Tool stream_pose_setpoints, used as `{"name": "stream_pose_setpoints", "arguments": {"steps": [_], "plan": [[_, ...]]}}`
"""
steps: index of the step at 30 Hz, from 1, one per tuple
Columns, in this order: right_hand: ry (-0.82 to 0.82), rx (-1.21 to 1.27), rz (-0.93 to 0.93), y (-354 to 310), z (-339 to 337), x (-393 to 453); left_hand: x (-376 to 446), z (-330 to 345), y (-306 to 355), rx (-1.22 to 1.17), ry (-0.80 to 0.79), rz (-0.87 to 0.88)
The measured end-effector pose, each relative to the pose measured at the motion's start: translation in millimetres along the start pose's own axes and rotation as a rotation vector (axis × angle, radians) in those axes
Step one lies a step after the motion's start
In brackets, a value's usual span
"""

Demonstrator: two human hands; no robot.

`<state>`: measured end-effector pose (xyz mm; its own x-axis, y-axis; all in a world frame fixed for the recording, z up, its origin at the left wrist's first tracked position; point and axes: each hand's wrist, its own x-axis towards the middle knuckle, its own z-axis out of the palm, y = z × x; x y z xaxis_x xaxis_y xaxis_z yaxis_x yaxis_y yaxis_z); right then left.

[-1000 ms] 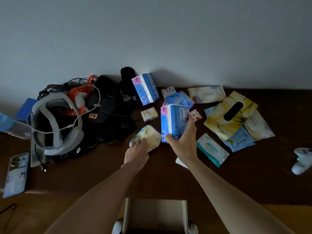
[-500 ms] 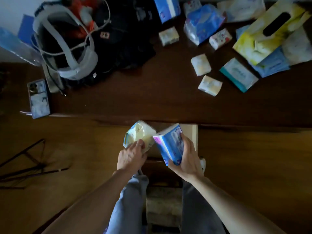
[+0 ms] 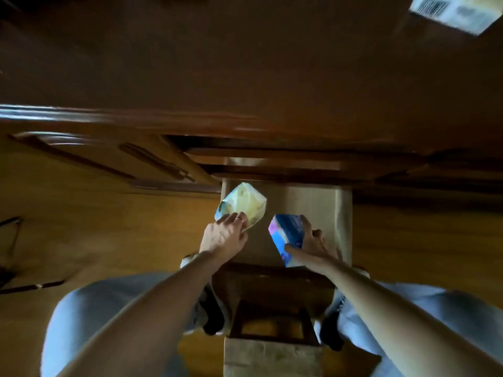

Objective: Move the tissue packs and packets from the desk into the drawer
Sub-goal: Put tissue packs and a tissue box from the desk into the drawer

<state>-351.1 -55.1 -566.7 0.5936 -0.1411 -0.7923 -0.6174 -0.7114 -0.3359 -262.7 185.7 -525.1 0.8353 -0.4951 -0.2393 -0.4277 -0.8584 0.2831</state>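
The pale wooden drawer (image 3: 343, 213) stands pulled out below the dark desk (image 3: 245, 63). Over its left side my left hand (image 3: 224, 236) grips a yellow packet (image 3: 242, 204) by its near edge. My right hand (image 3: 313, 244) holds a blue tissue pack (image 3: 285, 232) with a pink end, tilted, over the drawer's near right part. Both items sit low inside the drawer's outline; whether they touch its floor I cannot tell. One more pack (image 3: 454, 10) with a barcode shows on the desk at the top right corner.
A dark wooden stool (image 3: 272, 289) stands between my legs just in front of the drawer. A closed cabinet door (image 3: 109, 159) with a handle is left of the drawer. The yellow wood floor (image 3: 81, 240) spreads on both sides.
The view has tipped down from the desk top to the drawer. Both hands have carried the yellow packet and the blue pack off the desk and lower into the drawer.
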Motion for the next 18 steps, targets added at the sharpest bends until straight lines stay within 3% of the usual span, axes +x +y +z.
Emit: {"name": "stream_pose_setpoints", "arguments": {"steps": [9,12,14,18], "plan": [[0.089,-0.196,0.02,13.7,68.1,104.4,10.4,99.8,-57.0,0.1,0.225,0.152],[0.162,-0.097,-0.009,10.3,79.7,103.9,-12.7,107.5,-61.5,0.114,0.322,0.135],[0.122,0.061,0.006,12.2,83.9,83.6,-39.6,101.7,-52.6,0.041,0.372,0.062],[0.079,0.245,-0.014,9.5,80.3,45.4,-55.6,78.1,-42.3,0.09,0.43,0.116]]}}
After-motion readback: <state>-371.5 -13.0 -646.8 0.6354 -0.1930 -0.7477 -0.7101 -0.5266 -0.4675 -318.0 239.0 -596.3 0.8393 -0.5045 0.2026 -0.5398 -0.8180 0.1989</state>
